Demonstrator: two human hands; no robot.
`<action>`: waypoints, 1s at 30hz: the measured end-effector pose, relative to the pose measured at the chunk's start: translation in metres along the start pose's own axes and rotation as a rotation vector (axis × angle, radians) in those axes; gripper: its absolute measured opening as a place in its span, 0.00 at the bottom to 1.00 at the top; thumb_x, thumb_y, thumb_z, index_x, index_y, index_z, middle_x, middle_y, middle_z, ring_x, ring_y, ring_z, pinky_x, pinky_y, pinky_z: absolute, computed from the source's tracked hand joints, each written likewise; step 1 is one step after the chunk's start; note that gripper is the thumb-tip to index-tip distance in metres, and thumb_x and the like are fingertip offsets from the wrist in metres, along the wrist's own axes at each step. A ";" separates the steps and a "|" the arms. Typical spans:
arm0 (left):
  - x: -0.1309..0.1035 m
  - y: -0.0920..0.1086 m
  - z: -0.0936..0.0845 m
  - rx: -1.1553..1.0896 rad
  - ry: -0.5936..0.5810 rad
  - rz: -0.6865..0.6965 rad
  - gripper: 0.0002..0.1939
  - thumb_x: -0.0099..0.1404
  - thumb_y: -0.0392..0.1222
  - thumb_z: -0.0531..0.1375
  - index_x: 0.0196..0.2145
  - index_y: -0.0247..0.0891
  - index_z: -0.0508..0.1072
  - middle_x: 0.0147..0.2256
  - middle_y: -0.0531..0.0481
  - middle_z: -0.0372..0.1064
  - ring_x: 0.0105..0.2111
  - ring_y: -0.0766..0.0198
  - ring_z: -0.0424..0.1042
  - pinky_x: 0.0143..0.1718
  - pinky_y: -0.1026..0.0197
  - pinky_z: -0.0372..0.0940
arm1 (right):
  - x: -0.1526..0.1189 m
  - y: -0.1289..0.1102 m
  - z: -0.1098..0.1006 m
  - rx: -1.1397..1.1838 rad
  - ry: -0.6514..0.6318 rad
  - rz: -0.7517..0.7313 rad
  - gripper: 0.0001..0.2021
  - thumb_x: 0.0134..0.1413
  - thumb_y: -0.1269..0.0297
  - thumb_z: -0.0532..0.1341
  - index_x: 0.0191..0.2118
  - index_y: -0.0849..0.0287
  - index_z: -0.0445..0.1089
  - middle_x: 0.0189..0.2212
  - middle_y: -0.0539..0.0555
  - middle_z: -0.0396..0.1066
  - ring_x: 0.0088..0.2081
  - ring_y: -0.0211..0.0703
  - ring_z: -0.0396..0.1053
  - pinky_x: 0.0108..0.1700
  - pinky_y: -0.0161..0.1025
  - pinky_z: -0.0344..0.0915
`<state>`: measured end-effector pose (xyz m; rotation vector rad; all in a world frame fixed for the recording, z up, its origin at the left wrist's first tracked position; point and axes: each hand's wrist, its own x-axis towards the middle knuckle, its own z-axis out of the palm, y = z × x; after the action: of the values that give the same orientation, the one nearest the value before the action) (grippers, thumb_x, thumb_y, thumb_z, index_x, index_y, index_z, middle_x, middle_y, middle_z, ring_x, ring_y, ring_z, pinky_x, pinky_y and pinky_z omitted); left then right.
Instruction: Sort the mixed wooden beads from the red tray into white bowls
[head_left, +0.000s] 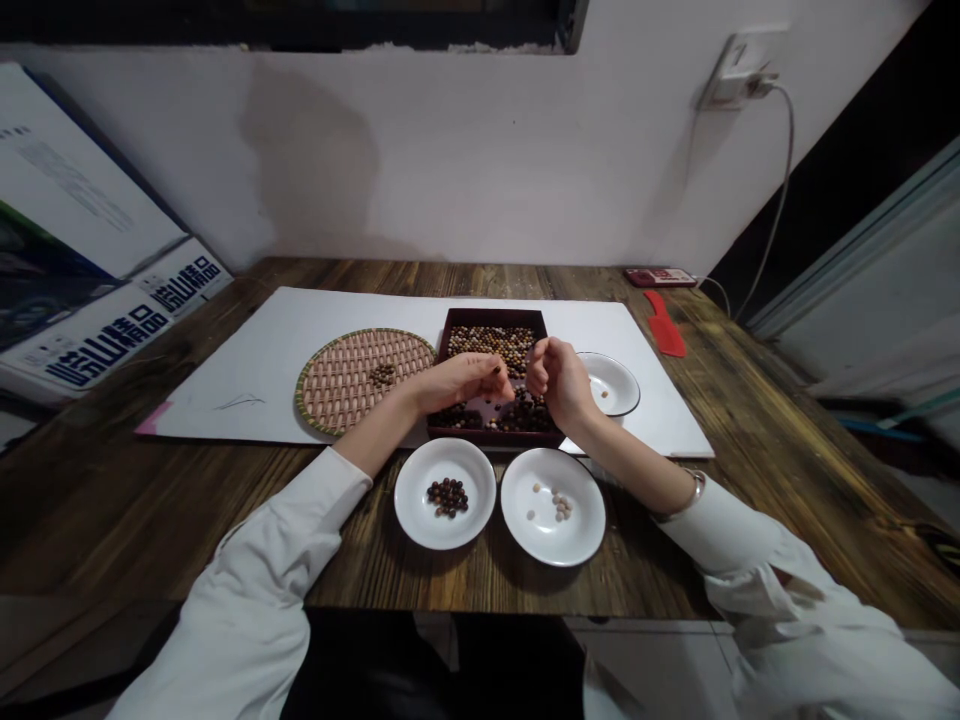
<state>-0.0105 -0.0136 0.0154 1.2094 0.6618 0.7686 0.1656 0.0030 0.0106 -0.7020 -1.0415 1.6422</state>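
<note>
The left sleeve (255, 565) is white and loose, ending in a wide cuff (349, 484); the right sleeve (780, 560), also white, is creased, with a shiny band (699, 487) at its edge. Dark legwear (367, 660) shows near.

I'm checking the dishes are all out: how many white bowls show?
3: the near left bowl, the near right bowl beside it, and the far bowl, partly covered by the right hand.

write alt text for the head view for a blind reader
Left hand and right hand hover over a dark tray of small beads. In front stand a white bowl of dark beads and a second bowl of pale beads; a woven mat lies to the left.
</note>
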 end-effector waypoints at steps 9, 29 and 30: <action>-0.002 0.001 -0.005 -0.008 -0.088 -0.057 0.18 0.58 0.52 0.65 0.34 0.33 0.70 0.25 0.50 0.72 0.22 0.71 0.67 0.24 0.68 0.59 | 0.001 0.001 -0.001 -0.001 -0.009 0.000 0.10 0.56 0.62 0.49 0.25 0.56 0.59 0.11 0.43 0.50 0.13 0.31 0.47 0.16 0.30 0.48; -0.010 0.003 -0.010 -0.113 -0.497 -0.257 0.13 0.54 0.47 0.68 0.31 0.34 0.74 0.16 0.55 0.60 0.12 0.74 0.54 0.10 0.72 0.49 | 0.001 0.002 -0.002 0.001 -0.028 -0.003 0.11 0.57 0.61 0.50 0.25 0.56 0.58 0.12 0.42 0.50 0.13 0.31 0.47 0.16 0.29 0.49; -0.010 0.003 -0.011 -0.099 -0.521 -0.277 0.14 0.54 0.48 0.67 0.31 0.33 0.75 0.16 0.54 0.61 0.12 0.75 0.54 0.10 0.73 0.48 | 0.001 0.002 -0.002 -0.002 -0.029 -0.003 0.11 0.57 0.61 0.50 0.25 0.56 0.58 0.12 0.42 0.50 0.13 0.31 0.47 0.16 0.29 0.49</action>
<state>-0.0254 -0.0152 0.0166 1.1350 0.3421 0.2317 0.1659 0.0042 0.0085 -0.6788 -1.0646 1.6534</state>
